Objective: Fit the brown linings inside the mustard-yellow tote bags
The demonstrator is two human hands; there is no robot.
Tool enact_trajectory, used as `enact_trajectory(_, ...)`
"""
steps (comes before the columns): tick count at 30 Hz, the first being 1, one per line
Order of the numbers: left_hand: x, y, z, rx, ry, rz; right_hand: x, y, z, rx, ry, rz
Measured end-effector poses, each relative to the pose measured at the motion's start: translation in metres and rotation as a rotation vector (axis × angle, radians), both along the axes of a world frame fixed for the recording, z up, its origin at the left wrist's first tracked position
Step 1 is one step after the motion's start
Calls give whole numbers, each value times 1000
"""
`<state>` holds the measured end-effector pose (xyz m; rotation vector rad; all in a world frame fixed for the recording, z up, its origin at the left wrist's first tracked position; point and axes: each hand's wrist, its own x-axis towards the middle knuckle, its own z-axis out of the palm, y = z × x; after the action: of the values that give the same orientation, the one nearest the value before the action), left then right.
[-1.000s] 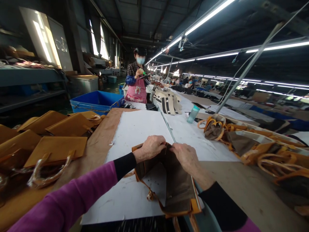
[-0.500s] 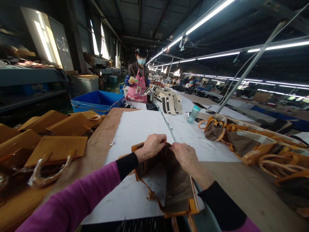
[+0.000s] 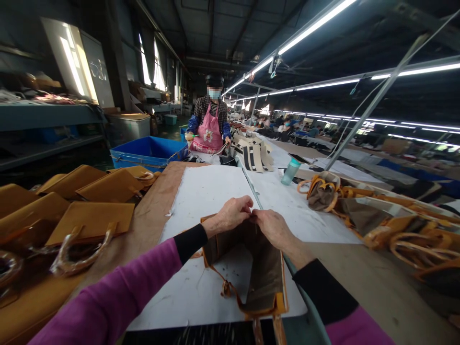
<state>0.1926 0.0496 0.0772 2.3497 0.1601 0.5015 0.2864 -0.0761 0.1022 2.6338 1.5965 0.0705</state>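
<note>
Bends the fingers of the bare left hand (image 3: 230,214) just above the far rim of an open orange-tan bag with a dull brown lining (image 3: 266,280); cannot tell of anything caught between those fingertips. Pinches the same rim with the bare right hand (image 3: 276,231), close beside the left fingertips. Has the bag below both hands, mouth open, over a large white paper sheet (image 3: 215,187) near the table's front edge. Wears purple sleeves with black cuffs (image 3: 189,243). Has heaped mustard-yellow bags with plastic-wrapped handles (image 3: 93,223) to the left, more open brown-lined bags (image 3: 373,219) to the right. Faces a co-worker in a pink apron (image 3: 208,133), a rectangular blue plastic bin (image 3: 136,161) and a translucent teal bottle (image 3: 291,171).
</note>
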Motion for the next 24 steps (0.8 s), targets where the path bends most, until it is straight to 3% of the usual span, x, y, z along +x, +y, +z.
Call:
enact_trajectory(3, -21, -3, 6, 175, 57, 0, 5, -2, 2, 12, 23, -13)
enact_trajectory(6, -46, -6, 9, 395, 146, 128, 8, -7, 6, 21, 53, -13)
enact_trajectory(9, -58, -5, 5, 474, 220, 211, 5, -18, 10, 26, 71, -15)
enact_trajectory(16, -39, -4, -4, 571, 119, 133, -14, -40, 5, 43, 11, -126)
enact_trajectory(21, -34, -15, -12, 570, -11, 81, -25, -39, 0, 31, -49, -195)
enact_trajectory(24, -31, -19, -16, 525, 14, 124, -29, -36, -1, 20, -73, -225)
